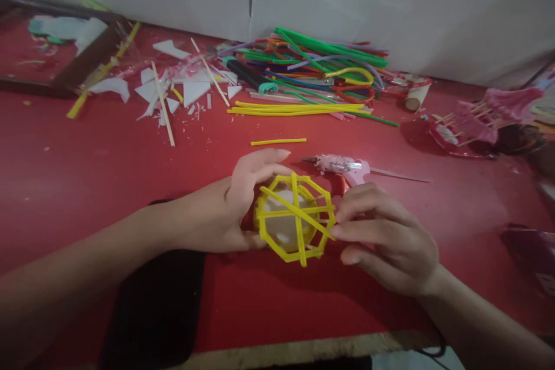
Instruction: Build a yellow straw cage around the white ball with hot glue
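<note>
My left hand (243,208) wraps round the left side of a small craft frame (284,255) made of yellow pipe cleaners. Its top is a many-sided ring crossed by bars, and a whitish round base shows underneath. One yellow pipe cleaner piece (282,202) lies slantwise over the crossed bars. At that piece's lower right end are the fingertips of my right hand (385,237), bent close together; the exact contact is partly hidden. Beyond the frame, a short yellow pipe cleaner (278,141) rests on the red table (217,150).
A pink glue gun (342,166) lies just beyond my right hand. Farther back are colourful pipe cleaners (321,52), a black-and-teal cutter (249,74) and white scraps (195,92). A black phone-like slab (156,306) sits under my left forearm; a pink stick model (481,115) stands right.
</note>
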Action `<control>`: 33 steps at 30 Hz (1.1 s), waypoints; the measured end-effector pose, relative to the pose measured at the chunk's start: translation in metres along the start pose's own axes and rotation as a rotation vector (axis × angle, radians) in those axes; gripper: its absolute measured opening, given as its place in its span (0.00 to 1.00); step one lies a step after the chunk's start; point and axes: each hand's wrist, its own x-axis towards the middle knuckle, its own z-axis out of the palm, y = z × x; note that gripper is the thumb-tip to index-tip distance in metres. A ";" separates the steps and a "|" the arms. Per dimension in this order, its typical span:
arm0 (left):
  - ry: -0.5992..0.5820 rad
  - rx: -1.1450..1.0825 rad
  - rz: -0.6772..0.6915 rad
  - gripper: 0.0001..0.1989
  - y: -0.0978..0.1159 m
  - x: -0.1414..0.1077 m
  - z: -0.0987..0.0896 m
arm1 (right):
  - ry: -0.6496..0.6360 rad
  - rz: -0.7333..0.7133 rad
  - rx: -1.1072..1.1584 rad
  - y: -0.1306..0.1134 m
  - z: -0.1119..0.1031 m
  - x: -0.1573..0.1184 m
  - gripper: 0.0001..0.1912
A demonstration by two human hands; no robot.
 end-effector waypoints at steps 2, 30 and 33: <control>0.030 0.029 -0.009 0.48 -0.003 -0.001 0.001 | -0.017 -0.011 -0.013 0.000 -0.002 0.000 0.09; 0.058 0.103 0.022 0.51 -0.001 0.000 0.001 | -0.096 -0.038 -0.130 0.002 -0.007 -0.006 0.15; 0.074 0.096 0.031 0.52 -0.001 0.000 0.001 | -0.100 -0.036 -0.146 0.002 -0.007 -0.006 0.15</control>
